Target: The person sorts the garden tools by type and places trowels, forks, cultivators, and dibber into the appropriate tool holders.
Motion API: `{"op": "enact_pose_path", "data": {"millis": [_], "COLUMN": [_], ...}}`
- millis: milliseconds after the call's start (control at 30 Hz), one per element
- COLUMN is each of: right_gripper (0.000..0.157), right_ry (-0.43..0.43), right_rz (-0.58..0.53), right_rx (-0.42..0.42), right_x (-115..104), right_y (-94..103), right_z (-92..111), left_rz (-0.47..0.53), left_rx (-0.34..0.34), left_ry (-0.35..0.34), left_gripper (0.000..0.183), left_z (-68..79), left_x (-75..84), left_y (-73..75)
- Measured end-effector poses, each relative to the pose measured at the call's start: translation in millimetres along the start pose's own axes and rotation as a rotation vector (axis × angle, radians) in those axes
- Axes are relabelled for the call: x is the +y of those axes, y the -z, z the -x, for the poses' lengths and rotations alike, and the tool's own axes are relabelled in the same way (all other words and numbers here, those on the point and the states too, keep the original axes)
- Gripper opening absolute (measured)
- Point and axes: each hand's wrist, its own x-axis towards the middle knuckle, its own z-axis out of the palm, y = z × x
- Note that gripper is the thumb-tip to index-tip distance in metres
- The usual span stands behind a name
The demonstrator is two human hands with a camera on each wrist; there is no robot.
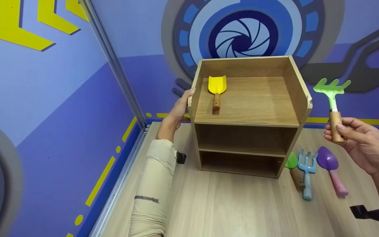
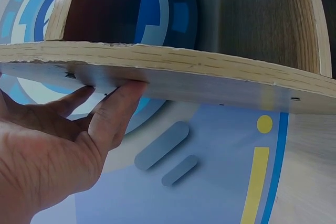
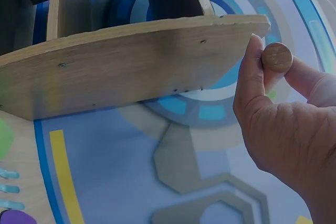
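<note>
Pinched the green-pronged, wooden-handled rake [image 1: 334, 114] in the right hand [image 1: 364, 141], apart from the tan wooden shelf unit [image 1: 258, 102]; touched the latter's left side with the unclenched left hand [image 1: 178, 108]. Likely weighed little, felt stiff, gripped best mid-handle

A wooden shelf [image 1: 252, 102] partly hides a green trowel [image 1: 292, 160]; the right wrist view crops a purple trowel [image 3: 18, 218].

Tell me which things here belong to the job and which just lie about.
Seemingly in the job:
green rake, held
wooden shelf, touched
yellow scoop, on the shelf

Lying untouched, perhaps awaiting use:
green trowel
blue fork
purple trowel
</note>
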Motion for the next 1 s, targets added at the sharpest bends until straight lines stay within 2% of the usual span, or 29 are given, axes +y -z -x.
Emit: {"op": "enact_pose_path", "data": {"millis": [167, 367, 533, 700, 1000], "right_gripper": [0.028, 0.030, 0.031, 0.031, 0.030], "right_ry": [0.004, 0.029, 0.042, 0.038, 0.046], "right_rz": [0.008, -0.009, 0.032, 0.083, 0.084], "right_rx": [-0.006, -0.042, -0.074, -0.074, -0.061], "right_x": [-4.8, -9.5, -11.0, -12.9, -10.0], "right_y": [-9.8, -21.3, -32.0, -43.4, -63.1], "right_z": [-2.1, -5.1, -5.6, -6.8, -8.9], "left_rz": [0.019, 0.030, 0.022, 0.018, 0.022], "left_rx": [0.002, -0.015, -0.014, -0.007, -0.010], "left_ry": [-0.006, 0.024, 0.036, 0.041, 0.055], "left_gripper": [0.081, 0.083, 0.085, 0.085, 0.088], "left_z": [1.4, 0.8, 0.6, 1.3, 2.1], "left_x": [2.0, 3.0, 1.8, 2.0, 1.1], "left_y": [1.0, 0.2, -0.3, -0.2, -0.6]}}
